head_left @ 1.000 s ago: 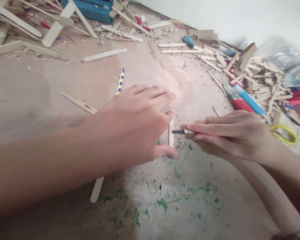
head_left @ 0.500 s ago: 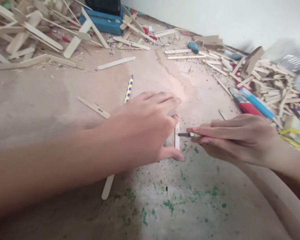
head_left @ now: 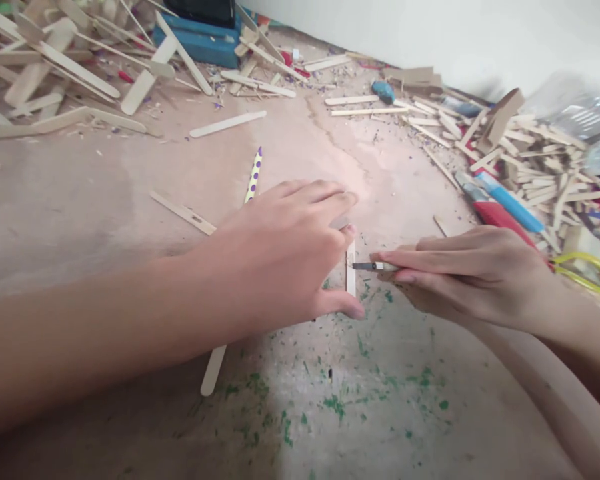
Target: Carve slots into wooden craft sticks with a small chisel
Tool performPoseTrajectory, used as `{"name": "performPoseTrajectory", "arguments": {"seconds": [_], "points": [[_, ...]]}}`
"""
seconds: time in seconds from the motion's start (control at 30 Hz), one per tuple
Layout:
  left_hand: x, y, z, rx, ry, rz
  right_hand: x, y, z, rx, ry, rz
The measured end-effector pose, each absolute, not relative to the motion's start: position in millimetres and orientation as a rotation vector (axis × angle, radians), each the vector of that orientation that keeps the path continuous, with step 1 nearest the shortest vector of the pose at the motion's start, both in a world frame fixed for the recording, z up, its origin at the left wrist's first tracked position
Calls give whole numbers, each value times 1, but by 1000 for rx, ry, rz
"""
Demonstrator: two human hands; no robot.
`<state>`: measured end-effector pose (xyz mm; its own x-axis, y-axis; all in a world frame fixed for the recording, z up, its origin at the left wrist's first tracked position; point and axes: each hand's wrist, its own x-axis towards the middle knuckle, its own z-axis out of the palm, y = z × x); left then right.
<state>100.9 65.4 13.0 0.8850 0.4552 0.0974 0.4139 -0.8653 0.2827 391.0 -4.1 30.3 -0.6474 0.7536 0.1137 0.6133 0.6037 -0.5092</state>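
Note:
My left hand point(head_left: 300, 247) lies across a narrow wooden craft stick point(head_left: 351, 283), pressing it to the table with fingertips at its far end and thumb at its near end. Between them a short length of the stick shows. From the right, my right hand point(head_left: 475, 273) pinches a craft knife point(head_left: 367, 267) whose dark blade meets the stick; the palm hides most of its handle. Beyond my left hand a yellow pencil with purple dots point(head_left: 253, 175) pokes out. A slotted craft stick point(head_left: 183, 212) and another craft stick point(head_left: 213, 371) are partly covered by my left hand and forearm.
Loose craft sticks point(head_left: 75, 67) are heaped at the back left beside a blue block point(head_left: 197, 41). Cut pieces point(head_left: 545, 167) pile up at the right, near a red-and-blue cutter point(head_left: 505, 207) and yellow scissor handles point(head_left: 585, 272). A white wall point(head_left: 430, 33) rises behind.
The whole view has shifted slightly left and up. My hands, the knife and the pressed stick keep nearly the same places relative to one another.

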Motion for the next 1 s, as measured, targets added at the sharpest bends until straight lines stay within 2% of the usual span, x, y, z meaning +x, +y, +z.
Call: {"name": "performPoseTrajectory", "arguments": {"seconds": [0.2, 0.73, 1.0], "points": [[101, 65, 12, 2809, 668, 202, 389, -10, 28, -1119, -2520, 539], [97, 65, 9, 2839, 641, 277, 384, -10, 22, -1084, -2504, 565], [96, 64, 7, 2849, 628, 337, 384, -13, 37, -1296, -2309, 642]]}}
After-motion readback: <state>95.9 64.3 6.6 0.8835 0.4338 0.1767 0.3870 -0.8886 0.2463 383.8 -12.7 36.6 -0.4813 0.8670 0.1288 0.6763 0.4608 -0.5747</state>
